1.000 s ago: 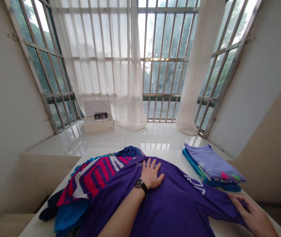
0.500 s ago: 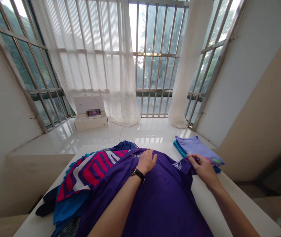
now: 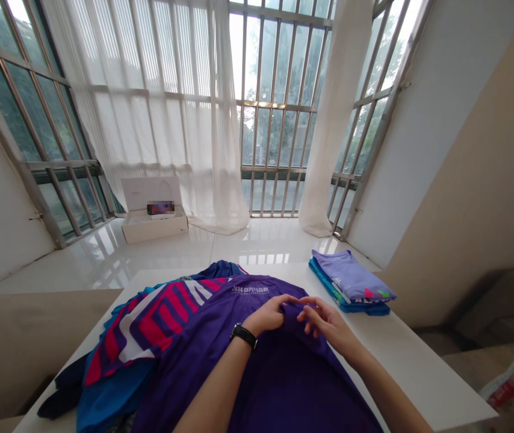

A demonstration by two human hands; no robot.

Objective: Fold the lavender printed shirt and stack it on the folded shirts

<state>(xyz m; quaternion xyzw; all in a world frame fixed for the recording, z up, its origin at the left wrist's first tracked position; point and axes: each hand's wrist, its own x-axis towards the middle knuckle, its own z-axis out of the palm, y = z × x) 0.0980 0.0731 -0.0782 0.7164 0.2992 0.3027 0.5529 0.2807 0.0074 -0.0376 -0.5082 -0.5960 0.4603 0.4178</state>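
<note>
A dark purple T-shirt (image 3: 279,373) with white lettering near its top edge is spread over the front of the table. My left hand (image 3: 269,314), with a black watch on the wrist, pinches the shirt's fabric near the upper right. Close beside it, my right hand (image 3: 327,325) has its fingers curled at the folded-over part of the same shirt, thumb and fingertips on or right at the cloth. Whether the right fingers grip it firmly is hard to see. The shirt's left sleeve (image 3: 162,322) shows pink and white stripes and lies over other clothes.
Folded shirts (image 3: 351,276), lilac on top of blue, are stacked on the table's right side. Blue clothing (image 3: 112,394) lies under the purple shirt at left. An open white box (image 3: 155,227) stands on the windowsill (image 3: 221,243), before curtains and barred windows.
My right hand has moved left from beside the folded stack, carrying the shirt's right sleeve inward and folding it over. My left hand has gone from lying on the shirt to pinching it.
</note>
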